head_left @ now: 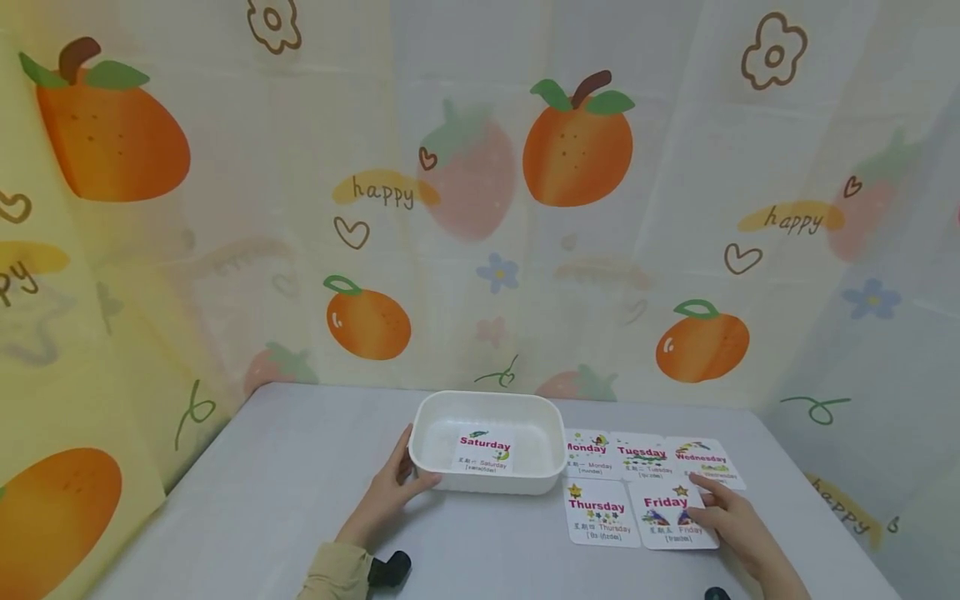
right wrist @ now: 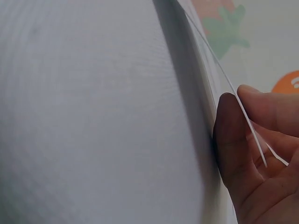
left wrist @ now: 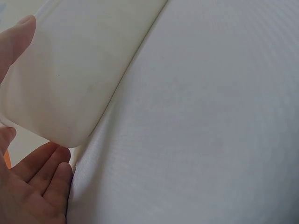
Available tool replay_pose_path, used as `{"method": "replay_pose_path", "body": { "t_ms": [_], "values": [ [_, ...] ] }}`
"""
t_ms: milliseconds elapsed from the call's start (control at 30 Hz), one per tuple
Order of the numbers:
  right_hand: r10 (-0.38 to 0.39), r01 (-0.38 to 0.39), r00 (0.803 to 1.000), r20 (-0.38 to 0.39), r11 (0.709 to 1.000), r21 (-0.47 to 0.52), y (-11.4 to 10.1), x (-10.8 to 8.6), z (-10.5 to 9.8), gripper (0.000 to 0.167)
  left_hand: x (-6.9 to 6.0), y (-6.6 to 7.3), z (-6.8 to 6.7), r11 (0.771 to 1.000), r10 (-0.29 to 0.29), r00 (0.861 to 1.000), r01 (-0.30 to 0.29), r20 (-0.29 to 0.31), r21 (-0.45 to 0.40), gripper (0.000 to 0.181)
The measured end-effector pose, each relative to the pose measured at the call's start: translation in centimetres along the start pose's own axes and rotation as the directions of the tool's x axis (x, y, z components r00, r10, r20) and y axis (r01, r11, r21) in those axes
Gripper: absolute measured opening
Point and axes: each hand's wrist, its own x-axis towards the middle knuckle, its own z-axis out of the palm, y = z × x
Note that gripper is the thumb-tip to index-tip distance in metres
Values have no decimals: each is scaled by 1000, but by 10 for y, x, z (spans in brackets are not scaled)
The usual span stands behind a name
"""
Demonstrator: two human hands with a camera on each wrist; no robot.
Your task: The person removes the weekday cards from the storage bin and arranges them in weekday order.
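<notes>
A white plastic box stands on the table with a Saturday card lying in it. My left hand grips the box at its left end, thumb along the front wall and fingers at the side. In the left wrist view, the thumb lies against the box wall, with other fingers around its corner. My right hand pinches the right edge of the Friday card. The right wrist view shows a thin card edge-on between thumb and finger, lifted off the table there.
Right of the box lie the Monday card, Tuesday card, Wednesday card and, in front, the Thursday card. Patterned cloth hangs behind the table. Dark wrist devices show near both wrists.
</notes>
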Motion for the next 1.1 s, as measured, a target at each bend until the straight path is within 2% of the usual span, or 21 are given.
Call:
{"method": "replay_pose_path", "body": {
  "t_ms": [167, 400, 600, 1100],
  "values": [
    [-3, 3, 1000, 3, 1000, -15, -2, 1, 0, 70, 1, 1, 0, 1000, 3, 1000, -3, -1, 2, 100],
    [-8, 8, 1000, -2, 1000, -26, -1, 2, 2, 71, 2, -2, 1, 1000, -24, 1000, 24, -3, 12, 101],
    [-14, 13, 1000, -7, 999, -45, -1, 3, 2, 70, 2, -3, 2, 999, -16, 1000, 16, -10, 28, 101],
    [-30, 16, 998, -63, 976, -219, -9, -2, 6, 71, 3, -4, 2, 1000, -16, 1000, 16, -2, 14, 101]
  ]
}}
